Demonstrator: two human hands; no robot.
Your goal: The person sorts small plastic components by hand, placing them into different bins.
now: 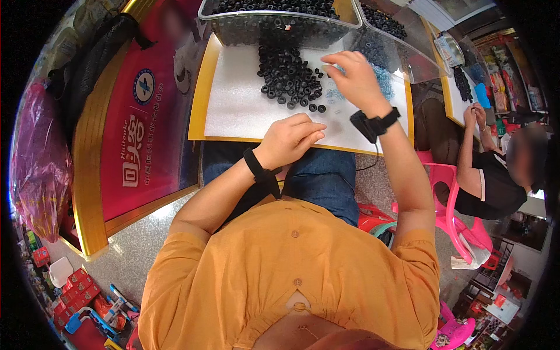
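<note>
Small black ring-shaped parts (291, 79) lie in a loose heap on the white tabletop (233, 111). To the right of them is a scatter of tiny clear, light-blue pieces (382, 81). Above the table's front edge is my left hand (291, 139), its thumb and fingers pressed together; anything between them is hidden or too small to name. My right hand (357, 81) hovers over the right side of the heap, partly above the clear pieces. Its thumb and forefinger are bent and a little apart, with nothing visible between them.
A clear plastic bin (286, 26) full of black rings stands at the table's far edge, with another clear bin (402, 44) beside it. At right, a co-worker (490, 169) sits at another table. A pink plastic chair (446, 198) is close to my right.
</note>
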